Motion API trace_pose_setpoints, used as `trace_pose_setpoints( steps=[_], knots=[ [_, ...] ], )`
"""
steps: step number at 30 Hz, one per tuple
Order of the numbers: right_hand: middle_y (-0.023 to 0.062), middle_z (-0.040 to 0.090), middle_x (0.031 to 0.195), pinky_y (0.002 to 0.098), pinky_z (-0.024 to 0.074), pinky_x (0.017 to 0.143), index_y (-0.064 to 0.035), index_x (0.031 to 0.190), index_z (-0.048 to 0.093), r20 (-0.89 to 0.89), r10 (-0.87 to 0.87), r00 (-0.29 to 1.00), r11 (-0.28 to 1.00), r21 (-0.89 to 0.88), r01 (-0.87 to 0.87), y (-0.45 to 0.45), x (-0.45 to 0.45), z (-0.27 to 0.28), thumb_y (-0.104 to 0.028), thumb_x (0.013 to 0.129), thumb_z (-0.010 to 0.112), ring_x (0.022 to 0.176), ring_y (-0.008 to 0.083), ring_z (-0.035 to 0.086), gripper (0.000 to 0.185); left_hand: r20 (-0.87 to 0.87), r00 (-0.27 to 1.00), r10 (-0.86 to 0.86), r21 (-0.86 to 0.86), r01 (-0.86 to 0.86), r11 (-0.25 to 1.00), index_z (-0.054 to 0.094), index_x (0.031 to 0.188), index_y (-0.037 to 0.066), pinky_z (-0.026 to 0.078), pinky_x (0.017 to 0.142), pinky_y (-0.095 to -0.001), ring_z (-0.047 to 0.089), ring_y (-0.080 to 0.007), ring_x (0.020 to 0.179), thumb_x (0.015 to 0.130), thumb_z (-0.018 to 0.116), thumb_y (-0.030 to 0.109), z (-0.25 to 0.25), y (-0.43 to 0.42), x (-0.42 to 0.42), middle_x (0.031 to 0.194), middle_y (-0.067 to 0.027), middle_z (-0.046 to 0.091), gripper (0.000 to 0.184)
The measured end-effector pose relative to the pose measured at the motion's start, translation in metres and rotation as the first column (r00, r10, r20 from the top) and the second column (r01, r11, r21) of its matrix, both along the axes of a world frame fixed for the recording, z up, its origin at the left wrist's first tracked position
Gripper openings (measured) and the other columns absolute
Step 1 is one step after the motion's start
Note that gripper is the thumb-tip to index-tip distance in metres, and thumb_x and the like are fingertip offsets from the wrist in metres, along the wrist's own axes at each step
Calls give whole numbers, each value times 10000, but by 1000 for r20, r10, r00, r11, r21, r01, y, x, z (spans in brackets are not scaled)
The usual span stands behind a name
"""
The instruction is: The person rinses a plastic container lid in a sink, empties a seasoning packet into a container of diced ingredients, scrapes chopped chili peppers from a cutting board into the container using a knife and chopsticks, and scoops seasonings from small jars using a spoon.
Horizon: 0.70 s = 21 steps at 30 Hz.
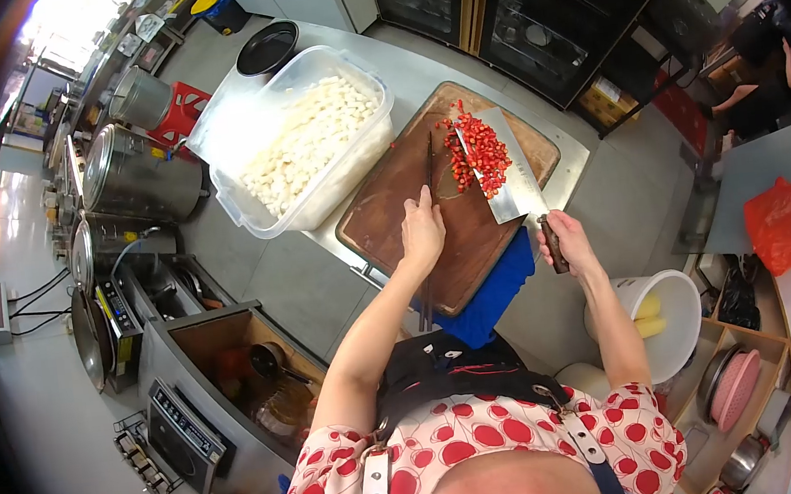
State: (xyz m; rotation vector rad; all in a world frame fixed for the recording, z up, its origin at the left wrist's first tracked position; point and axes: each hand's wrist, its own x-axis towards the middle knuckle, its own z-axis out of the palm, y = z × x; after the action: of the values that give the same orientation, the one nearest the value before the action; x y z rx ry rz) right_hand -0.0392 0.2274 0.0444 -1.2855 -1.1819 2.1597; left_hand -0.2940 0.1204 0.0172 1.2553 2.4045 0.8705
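Observation:
On the brown cutting board (391, 195), my left hand (423, 229) is closed around long dark chopsticks (431, 156), whose upper ends point away from me. My right hand (571, 245) grips the dark handle of a cleaver (529, 198) at the board's right side. The wide blade lies flat or nearly flat, with chopped red peppers (485, 155) on it and beside its left edge. Left of the board stands a clear plastic tub (383, 120) holding many white pieces (319, 140).
Below the board hangs a blue cloth (504, 284). A white bucket (684, 329) with yellow items is at the right. Large metal pots (137, 181) stand on the left, and a black bowl (268, 50) sits behind the tub. Another person's arm (738, 98) shows far right.

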Motion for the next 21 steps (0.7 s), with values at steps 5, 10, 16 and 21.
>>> trace_pose_setpoints(
  steps=[5, 10, 16, 21],
  knots=[
    [52, 539, 670, 236, 422, 363, -59, 953, 489, 11, 43, 999, 997, 63, -44, 4, -2, 52, -274, 976, 437, 479, 111, 498, 222, 71, 997, 17, 19, -18, 1000, 494, 1255, 34, 486, 711, -482, 583, -432, 806, 854, 550, 96, 5, -11, -1, 948, -255, 517, 410],
    [55, 536, 671, 235, 422, 366, -56, 951, 478, 9, 112, 994, 991, 71, -113, 11, -32, 124, -258, 978, 426, 477, 112, 496, 211, 81, 997, 9, 43, -13, 999, 484, 1263, 41, 495, 714, -491, 585, -446, 806, 858, 542, 105, 2, -17, -7, 974, -265, 514, 414],
    [60, 536, 675, 249, 443, 405, -41, 937, 482, 72, 292, 954, 943, 145, -300, 21, -132, 193, -258, 978, 424, 490, 121, 509, 229, 63, 997, -47, 55, 43, 998, 452, 1275, 43, 509, 664, -499, 598, -439, 751, 854, 533, 110, -5, -27, -12, 977, -267, 497, 434],
    [76, 544, 649, 287, 460, 423, 14, 792, 522, 289, 499, 817, 763, 300, -572, 22, -257, 206, -152, 913, 485, 479, 158, 530, 209, 103, 993, -64, 70, 57, 996, 466, 1254, 48, 511, 671, -499, 604, -442, 774, 844, 547, 110, -1, -32, -15, 988, -266, 502, 423]
  ],
)
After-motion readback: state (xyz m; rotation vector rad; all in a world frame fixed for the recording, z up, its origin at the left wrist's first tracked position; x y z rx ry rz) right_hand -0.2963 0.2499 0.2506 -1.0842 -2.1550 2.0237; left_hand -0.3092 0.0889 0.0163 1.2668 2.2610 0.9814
